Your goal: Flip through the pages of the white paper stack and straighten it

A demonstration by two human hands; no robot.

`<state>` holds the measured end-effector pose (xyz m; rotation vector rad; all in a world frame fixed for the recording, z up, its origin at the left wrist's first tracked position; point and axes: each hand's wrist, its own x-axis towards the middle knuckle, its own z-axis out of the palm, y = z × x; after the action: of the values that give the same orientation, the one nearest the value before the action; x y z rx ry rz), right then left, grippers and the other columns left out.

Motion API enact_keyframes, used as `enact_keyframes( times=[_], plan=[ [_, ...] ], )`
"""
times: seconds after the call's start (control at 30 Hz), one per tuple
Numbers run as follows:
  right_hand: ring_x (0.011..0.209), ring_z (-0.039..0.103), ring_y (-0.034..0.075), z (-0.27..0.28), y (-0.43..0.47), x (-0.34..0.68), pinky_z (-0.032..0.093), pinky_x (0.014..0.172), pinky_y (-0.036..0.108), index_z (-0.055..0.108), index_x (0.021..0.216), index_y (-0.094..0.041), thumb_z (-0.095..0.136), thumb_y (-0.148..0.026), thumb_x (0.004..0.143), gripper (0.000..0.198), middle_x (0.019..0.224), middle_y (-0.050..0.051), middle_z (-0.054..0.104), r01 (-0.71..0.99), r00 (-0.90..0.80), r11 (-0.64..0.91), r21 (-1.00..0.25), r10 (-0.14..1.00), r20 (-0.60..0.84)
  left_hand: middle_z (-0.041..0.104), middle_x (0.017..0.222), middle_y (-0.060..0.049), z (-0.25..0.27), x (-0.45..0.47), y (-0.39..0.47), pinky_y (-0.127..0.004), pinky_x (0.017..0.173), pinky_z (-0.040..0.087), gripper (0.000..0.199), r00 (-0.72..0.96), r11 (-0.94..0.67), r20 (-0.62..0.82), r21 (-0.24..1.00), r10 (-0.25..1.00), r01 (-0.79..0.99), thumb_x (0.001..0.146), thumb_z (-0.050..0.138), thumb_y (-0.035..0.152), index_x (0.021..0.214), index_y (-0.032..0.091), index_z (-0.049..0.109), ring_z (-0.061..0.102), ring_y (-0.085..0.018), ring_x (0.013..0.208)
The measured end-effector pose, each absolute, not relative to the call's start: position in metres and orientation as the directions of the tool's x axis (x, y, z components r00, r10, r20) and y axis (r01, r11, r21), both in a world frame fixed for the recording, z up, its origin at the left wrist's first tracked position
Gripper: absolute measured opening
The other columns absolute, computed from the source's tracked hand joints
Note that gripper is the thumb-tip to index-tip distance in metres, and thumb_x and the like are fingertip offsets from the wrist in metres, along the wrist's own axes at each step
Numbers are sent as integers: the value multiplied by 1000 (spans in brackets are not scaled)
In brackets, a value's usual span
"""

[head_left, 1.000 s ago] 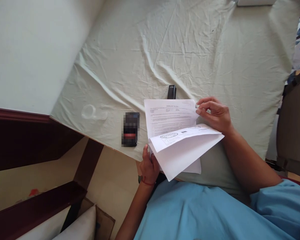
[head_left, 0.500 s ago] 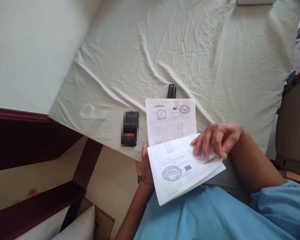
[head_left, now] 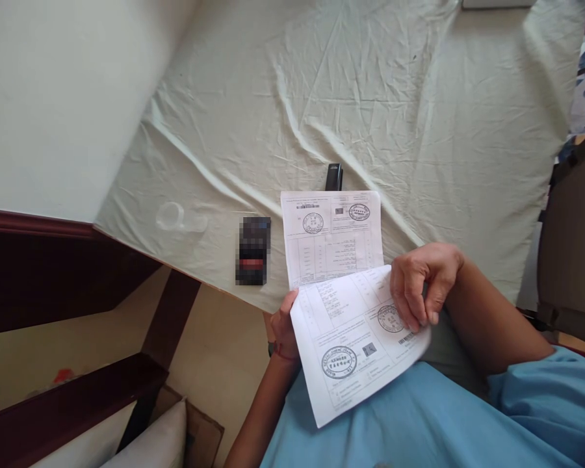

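White paper sheets (head_left: 341,286), stamped and printed, are being held between both hands over the near edge of the bed (head_left: 370,97). Left hand (head_left: 283,328) is gripping the sheets' left edge, thumb on top; grip is closed on the paper, rest of fingers hidden behind it. Right hand (head_left: 422,283) is curling down onto the right side of the flipped-down page, fingertips pressing near a round stamp; grip is narrow, pinching the page edge as far as visible. Upper page is lying flat on the bed sheet, just ahead of both hands; lower page is bending toward the blue shirt (head_left: 419,416).

Other items: black stapler-like obj (head_left: 334,177) is sitting just beyond the top edge of the paper, ahead of the hands. Dark blurred device (head_left: 253,250) is lying just left of the paper, ahead-left of left hand. Clear plastic piece (head_left: 178,218) is resting further left, well apart from the hands. Red thread band (head_left: 285,354) is showing on left wrist.
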<state>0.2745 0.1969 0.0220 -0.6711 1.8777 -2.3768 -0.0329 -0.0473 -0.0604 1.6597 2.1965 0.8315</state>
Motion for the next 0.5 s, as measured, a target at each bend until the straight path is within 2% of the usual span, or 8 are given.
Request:
enact_keyframes(
  times=[0.1,0.17,0.2,0.27,0.3,0.37,0.43,0.5],
  plan=[
    [93,84,28,23,198,282,66,84,33,89,99,-25,89,-31,83,17,102,13,84,-231,-959,-280,-932,-99,267,82,88,-7,-60,-34,-45,-36,65,58,33,-243,65,270,536,932,842,92,67,36,122,22,66,76,-25,70],
    [79,82,25,17,195,287,65,75,33,89,92,-24,86,-41,86,18,91,12,84,-282,-952,-249,-927,193,237,83,90,-6,-60,-34,-43,-34,63,57,30,-204,10,348,486,915,874,93,65,34,121,22,65,76,-23,69],
    [70,78,21,13,193,289,63,67,31,87,87,-24,82,-44,90,20,85,10,83,-311,-893,-214,-926,398,208,84,92,-7,-61,-34,-42,-33,63,57,30,-185,-14,380,466,906,885,94,65,33,122,23,65,77,-23,70],
    [55,64,12,4,189,290,53,54,26,84,84,-25,79,-42,93,20,84,5,81,-328,-615,-120,-937,780,115,84,96,-7,-64,-33,-41,-31,65,58,30,-157,-47,417,439,895,897,95,64,32,124,23,64,79,-22,73],
    [53,58,9,-1,189,290,48,51,24,83,85,-25,80,-40,93,17,86,4,80,-300,-466,-78,-951,882,74,85,96,-7,-65,-33,-41,-31,65,58,30,-149,-54,422,432,894,900,96,63,32,124,23,64,79,-21,73],
    [53,51,8,-9,189,287,43,48,23,82,93,-24,82,-37,92,13,83,2,75,-184,-283,-31,-982,959,22,85,97,-8,-66,-33,-42,-31,66,58,28,-149,-44,407,427,901,903,98,62,34,123,22,65,78,-21,72],
    [52,50,8,-17,191,283,42,47,23,81,105,-24,81,-37,92,18,71,-2,66,-50,-227,-10,-999,974,1,85,97,-8,-67,-34,-43,-30,66,57,27,-157,-25,394,419,906,908,98,62,35,122,22,66,78,-20,72],
    [51,51,8,-26,194,281,43,46,23,77,120,-25,80,-39,93,31,78,-2,69,39,-204,-1,-999,979,-9,84,97,-9,-67,-34,-43,-30,66,57,27,-150,-28,400,405,904,914,98,62,34,120,21,66,78,-21,72]
  ],
)
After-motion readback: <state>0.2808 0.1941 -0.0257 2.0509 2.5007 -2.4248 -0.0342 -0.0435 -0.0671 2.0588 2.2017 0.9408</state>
